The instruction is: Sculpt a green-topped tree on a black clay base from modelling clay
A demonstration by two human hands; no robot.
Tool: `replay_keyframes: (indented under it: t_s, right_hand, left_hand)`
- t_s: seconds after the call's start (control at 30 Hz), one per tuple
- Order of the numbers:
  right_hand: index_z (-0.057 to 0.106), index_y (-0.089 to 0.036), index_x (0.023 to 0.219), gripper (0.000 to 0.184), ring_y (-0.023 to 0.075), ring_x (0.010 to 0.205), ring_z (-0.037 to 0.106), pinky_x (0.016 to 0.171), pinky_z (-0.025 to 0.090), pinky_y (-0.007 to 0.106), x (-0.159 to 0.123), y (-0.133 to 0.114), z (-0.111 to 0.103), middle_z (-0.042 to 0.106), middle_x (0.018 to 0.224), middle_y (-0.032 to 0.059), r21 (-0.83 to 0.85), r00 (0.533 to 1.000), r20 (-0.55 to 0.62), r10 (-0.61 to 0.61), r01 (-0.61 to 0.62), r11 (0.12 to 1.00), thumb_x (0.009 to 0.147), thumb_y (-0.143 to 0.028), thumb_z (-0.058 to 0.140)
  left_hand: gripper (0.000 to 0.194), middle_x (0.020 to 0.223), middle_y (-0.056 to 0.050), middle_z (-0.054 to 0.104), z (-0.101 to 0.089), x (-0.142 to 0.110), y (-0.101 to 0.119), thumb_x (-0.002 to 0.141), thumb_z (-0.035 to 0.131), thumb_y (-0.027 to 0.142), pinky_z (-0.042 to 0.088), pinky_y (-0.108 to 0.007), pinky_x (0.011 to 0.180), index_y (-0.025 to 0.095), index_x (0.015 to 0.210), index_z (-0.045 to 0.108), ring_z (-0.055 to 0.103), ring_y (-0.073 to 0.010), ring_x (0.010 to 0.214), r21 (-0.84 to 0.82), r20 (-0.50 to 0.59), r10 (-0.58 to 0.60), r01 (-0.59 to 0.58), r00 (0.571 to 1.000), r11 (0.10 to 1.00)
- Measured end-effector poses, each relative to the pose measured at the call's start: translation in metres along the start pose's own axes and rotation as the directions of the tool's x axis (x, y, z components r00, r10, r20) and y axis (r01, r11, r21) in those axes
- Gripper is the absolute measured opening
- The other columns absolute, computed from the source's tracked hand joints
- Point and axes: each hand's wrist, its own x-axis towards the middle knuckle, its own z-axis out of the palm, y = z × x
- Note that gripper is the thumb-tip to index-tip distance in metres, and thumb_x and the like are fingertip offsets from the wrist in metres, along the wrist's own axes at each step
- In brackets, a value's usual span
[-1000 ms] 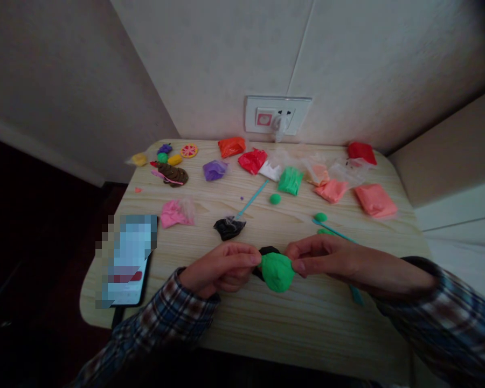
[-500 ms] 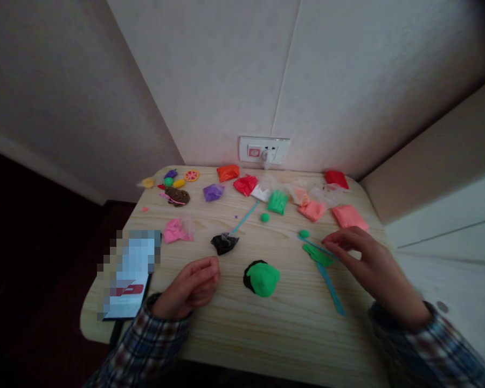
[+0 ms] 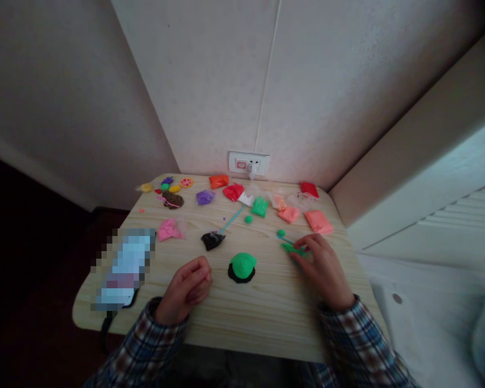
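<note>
My left hand (image 3: 188, 285) rests curled near the front of the table, its fingers pressed together; whether anything is inside is hidden. To its right stands a rounded green clay dome (image 3: 242, 264) with a black clay rim (image 3: 241, 278) showing along its near side. My right hand (image 3: 319, 264) reaches down at the right, thumb and fingertips around a flat piece of green clay (image 3: 291, 249). Beside these fingers lies a thin blue clay tool (image 3: 288, 240), partly covered by them. A small green clay ball (image 3: 281, 233) sits just beyond.
A phone (image 3: 127, 269) with a cable lies at the left. A black clay packet (image 3: 213, 241), another blue tool (image 3: 231, 220), and a second green ball (image 3: 248, 219) lie mid-table. Several coloured clay packets line the back, below a wall socket (image 3: 249, 164). Small clay figures (image 3: 173, 200) sit back left.
The view has shifted, moving the table's contents leftward. My right hand has moved left, onto the flat green clay. The black rim now shows in front of the green dome, not at its left.
</note>
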Motion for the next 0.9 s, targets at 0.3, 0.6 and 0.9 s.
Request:
replay_keyframes:
  t_s: [0.3, 0.6, 0.9]
  right_hand:
    - [0.062, -0.020, 0.082, 0.022, 0.0193, 0.079, 0.060, 0.074, 0.047, 0.032, -0.029, -0.071, -0.036, 0.066, 0.081, 0.0034, 0.470, 0.994, 0.097, -0.041, -0.010, 0.882, 0.080, -0.043, 0.062]
    - [0.065, -0.021, 0.079, 0.014, 0.0161, 0.070, 0.062, 0.066, 0.049, 0.027, -0.067, -0.120, -0.051, 0.067, 0.073, 0.0017, 0.663, 0.987, 0.134, -0.085, -0.026, 0.748, 0.079, -0.035, 0.065]
    - [0.058, -0.021, 0.076, 0.015, 0.0178, 0.077, 0.066, 0.073, 0.051, 0.031, -0.072, -0.116, -0.030, 0.070, 0.077, 0.0033, 0.820, 0.990, 0.095, 0.103, -0.137, 0.556, 0.079, -0.034, 0.065]
  left_hand:
    - [0.029, 0.048, 0.009, 0.033, 0.057, -0.036, 0.016, 0.076, 0.062, 0.041, 0.019, -0.017, 0.039, 0.016, 0.069, 0.052, 0.025, -0.0037, 0.041, 0.378, -0.027, 0.159, -0.137, 0.987, 0.916]
    - [0.017, 0.062, 0.005, 0.049, 0.094, -0.051, 0.020, 0.076, 0.064, 0.031, 0.035, -0.018, 0.049, 0.017, 0.087, 0.058, 0.047, -0.0080, 0.054, 0.465, 0.024, 0.247, -0.229, 0.969, 0.855]
    - [0.020, 0.051, 0.006, 0.048, 0.071, -0.056, 0.017, 0.071, 0.064, 0.034, 0.032, -0.018, 0.038, 0.017, 0.074, 0.052, 0.042, -0.0077, 0.044, 0.426, -0.081, 0.198, -0.146, 0.977, 0.893]
